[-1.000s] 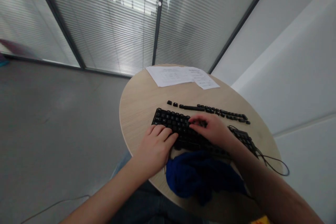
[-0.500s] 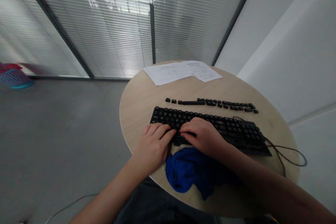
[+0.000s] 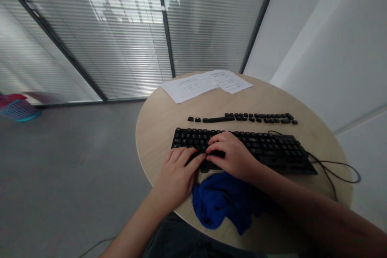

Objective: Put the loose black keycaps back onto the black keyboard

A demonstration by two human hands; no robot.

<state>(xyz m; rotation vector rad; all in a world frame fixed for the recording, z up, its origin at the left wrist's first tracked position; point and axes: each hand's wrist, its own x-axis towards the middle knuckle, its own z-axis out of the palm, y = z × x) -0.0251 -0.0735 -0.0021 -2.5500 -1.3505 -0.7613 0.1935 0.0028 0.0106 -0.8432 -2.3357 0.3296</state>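
A black keyboard (image 3: 260, 145) lies on the round wooden table, its left part under both my hands. My left hand (image 3: 179, 171) grips the keyboard's front left part, fingers bent over the keys and thumb stretched right. Close beside that thumb, my right hand (image 3: 228, 153) pinches thumb and forefinger together low over the keys; whatever they hold is too small and dark to make out. Beyond the keyboard, loose black keycaps (image 3: 242, 117) lie in rows, with a long space bar (image 3: 221, 119) among them. A crumpled blue cloth (image 3: 214, 199) sits in front of the keyboard, partly beneath my right forearm.
Printed paper sheets (image 3: 193, 86) lie at the far edge of the table (image 3: 160, 113). A black cable (image 3: 338, 165) loops off the keyboard's right end. A blue and red basket (image 3: 19, 109) stands on the floor at left, near blinds-covered glass panels (image 3: 127, 48).
The camera view has shifted slightly. My left thumb reaches a little further right toward my right fingertips, and the right forefinger is raised a bit. The keycap rows and cloth keep their places.
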